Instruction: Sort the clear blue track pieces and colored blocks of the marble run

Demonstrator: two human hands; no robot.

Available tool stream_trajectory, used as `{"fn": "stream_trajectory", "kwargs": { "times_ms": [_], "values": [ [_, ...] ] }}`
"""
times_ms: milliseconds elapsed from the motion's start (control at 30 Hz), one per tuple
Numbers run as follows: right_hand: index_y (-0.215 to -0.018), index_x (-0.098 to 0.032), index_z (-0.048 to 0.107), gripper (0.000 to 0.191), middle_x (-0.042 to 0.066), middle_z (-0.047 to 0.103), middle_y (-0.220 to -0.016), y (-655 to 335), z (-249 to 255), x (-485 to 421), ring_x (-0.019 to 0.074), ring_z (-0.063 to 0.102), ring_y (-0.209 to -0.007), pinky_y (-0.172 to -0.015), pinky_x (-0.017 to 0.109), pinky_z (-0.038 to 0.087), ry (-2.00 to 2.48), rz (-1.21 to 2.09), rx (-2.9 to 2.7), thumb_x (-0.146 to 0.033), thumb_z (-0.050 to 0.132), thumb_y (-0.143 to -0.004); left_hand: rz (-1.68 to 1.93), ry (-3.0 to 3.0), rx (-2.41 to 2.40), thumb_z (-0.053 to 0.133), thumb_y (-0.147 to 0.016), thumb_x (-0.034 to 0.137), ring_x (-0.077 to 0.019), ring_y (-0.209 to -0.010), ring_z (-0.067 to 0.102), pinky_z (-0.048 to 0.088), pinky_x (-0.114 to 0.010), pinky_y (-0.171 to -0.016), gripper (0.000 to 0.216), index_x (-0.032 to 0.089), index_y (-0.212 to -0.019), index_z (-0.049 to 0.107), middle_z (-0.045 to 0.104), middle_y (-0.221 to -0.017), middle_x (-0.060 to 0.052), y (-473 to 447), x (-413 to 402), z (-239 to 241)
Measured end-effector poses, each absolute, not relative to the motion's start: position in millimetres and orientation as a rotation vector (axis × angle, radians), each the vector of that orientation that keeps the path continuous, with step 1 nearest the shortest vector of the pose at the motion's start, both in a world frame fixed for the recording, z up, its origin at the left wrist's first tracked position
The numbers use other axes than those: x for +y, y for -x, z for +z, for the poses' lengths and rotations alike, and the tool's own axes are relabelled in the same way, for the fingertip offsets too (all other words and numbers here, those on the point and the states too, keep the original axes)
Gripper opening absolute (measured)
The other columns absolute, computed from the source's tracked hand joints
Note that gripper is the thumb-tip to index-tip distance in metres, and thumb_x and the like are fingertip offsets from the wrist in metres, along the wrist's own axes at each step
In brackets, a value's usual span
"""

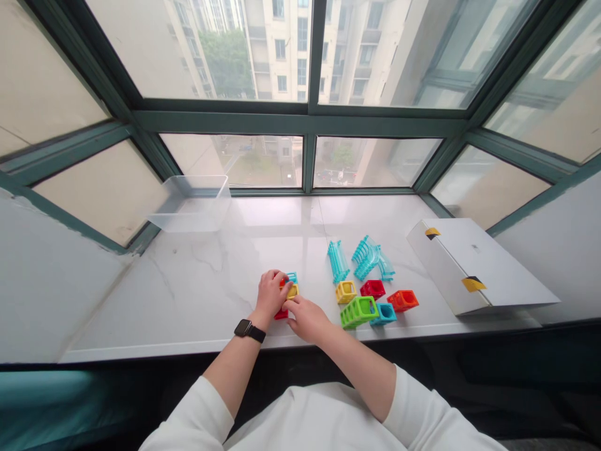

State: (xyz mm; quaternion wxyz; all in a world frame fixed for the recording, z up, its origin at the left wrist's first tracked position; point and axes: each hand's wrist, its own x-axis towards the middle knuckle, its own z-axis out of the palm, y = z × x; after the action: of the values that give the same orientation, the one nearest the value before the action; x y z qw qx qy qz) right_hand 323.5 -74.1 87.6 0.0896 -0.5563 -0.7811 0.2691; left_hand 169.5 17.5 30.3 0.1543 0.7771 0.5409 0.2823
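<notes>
My left hand (271, 293) and my right hand (306, 317) are closed together on a small cluster of toy blocks (290, 289) on the white marble sill; yellow, red and teal pieces show between the fingers. A black watch (249, 329) sits on my left wrist. To the right lie loose hollow blocks: yellow (345, 291), red (372, 289), orange (402, 300), a long green one (359, 312) and a small teal one (384, 314). Behind them lie clear teal ridged track pieces, one straight (337, 261) and one curved (372, 257).
A clear plastic tub (192, 203) stands at the back left by the window. A white cardboard box (474, 266) with yellow tape lies at the right. Green window frames enclose the marble sill (197, 282) on three sides; its front edge runs just before my wrists.
</notes>
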Motion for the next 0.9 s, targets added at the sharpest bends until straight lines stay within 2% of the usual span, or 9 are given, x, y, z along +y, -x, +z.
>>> {"fn": "stream_trajectory", "kwargs": {
  "times_ms": [200, 333, 467, 567, 667, 767, 900],
  "values": [
    [-0.123, -0.024, 0.066, 0.031, 0.009, 0.070, -0.119, -320, 74, -77, 0.0265, 0.068, -0.108, -0.088, 0.035, 0.051, 1.638, 0.776, -2.431, -0.028, 0.068, -0.093, 0.805, -2.200, 1.484, 0.067, -0.093, 0.033, -0.0279, -0.105, 0.057, 0.049, -0.045, -0.099, 0.011, 0.023, -0.097, 0.070, 0.062, -0.109, -0.008, -168, 23, 30],
    [-0.115, -0.023, 0.069, 0.022, 0.009, 0.075, -0.113, -323, 76, -79, 0.0253, 0.071, -0.099, -0.083, 0.034, 0.050, 1.655, 0.764, -2.453, -0.020, 0.062, -0.094, 0.813, -2.155, 1.413, 0.064, -0.095, 0.031, -0.0261, -0.105, 0.059, 0.049, -0.043, -0.100, 0.010, 0.022, -0.098, 0.069, 0.062, -0.108, -0.007, -166, 24, 28],
    [-0.103, -0.022, 0.071, 0.019, 0.005, 0.077, -0.104, -333, 95, -85, 0.0226, 0.072, -0.092, -0.076, 0.029, 0.047, 1.669, 0.734, -2.416, -0.013, 0.057, -0.093, 0.832, -2.146, 1.377, 0.064, -0.095, 0.030, -0.0255, -0.105, 0.059, 0.049, -0.043, -0.100, 0.010, 0.022, -0.098, 0.068, 0.063, -0.109, -0.007, -165, 25, 28],
    [-0.099, -0.023, 0.070, 0.017, 0.004, 0.077, -0.098, -341, 122, -93, 0.0207, 0.071, -0.087, -0.072, 0.027, 0.046, 1.659, 0.673, -2.346, -0.014, 0.057, -0.095, 0.848, -2.146, 1.387, 0.063, -0.095, 0.029, -0.0257, -0.104, 0.060, 0.050, -0.043, -0.098, 0.009, 0.022, -0.098, 0.067, 0.064, -0.108, -0.007, -166, 24, 29],
    [-0.105, -0.024, 0.071, 0.014, 0.005, 0.077, -0.098, -351, 153, -102, 0.0209, 0.071, -0.087, -0.074, 0.028, 0.050, 1.631, 0.605, -2.230, -0.019, 0.058, -0.099, 0.837, -2.151, 1.404, 0.062, -0.094, 0.028, -0.0257, -0.103, 0.061, 0.051, -0.043, -0.096, 0.008, 0.022, -0.097, 0.068, 0.065, -0.107, -0.007, -167, 21, 32],
    [-0.118, -0.023, 0.068, 0.021, 0.008, 0.077, -0.110, -365, 181, -112, 0.0236, 0.072, -0.100, -0.087, 0.033, 0.055, 1.576, 0.532, -2.107, -0.021, 0.062, -0.099, 0.773, -2.175, 1.439, 0.063, -0.093, 0.026, -0.0260, -0.103, 0.064, 0.052, -0.043, -0.095, 0.009, 0.023, -0.097, 0.069, 0.068, -0.112, -0.008, -168, 18, 35],
    [-0.134, -0.023, 0.063, 0.034, 0.010, 0.074, -0.129, -385, 204, -123, 0.0249, 0.071, -0.115, -0.100, 0.040, 0.058, 1.561, 0.439, -1.990, -0.026, 0.060, -0.100, 0.851, -2.145, 1.539, 0.063, -0.093, 0.028, -0.0316, -0.122, 0.061, 0.046, -0.051, -0.107, 0.017, 0.024, -0.108, 0.071, 0.065, -0.132, -0.011, -172, 7, 50]
  ]
}}
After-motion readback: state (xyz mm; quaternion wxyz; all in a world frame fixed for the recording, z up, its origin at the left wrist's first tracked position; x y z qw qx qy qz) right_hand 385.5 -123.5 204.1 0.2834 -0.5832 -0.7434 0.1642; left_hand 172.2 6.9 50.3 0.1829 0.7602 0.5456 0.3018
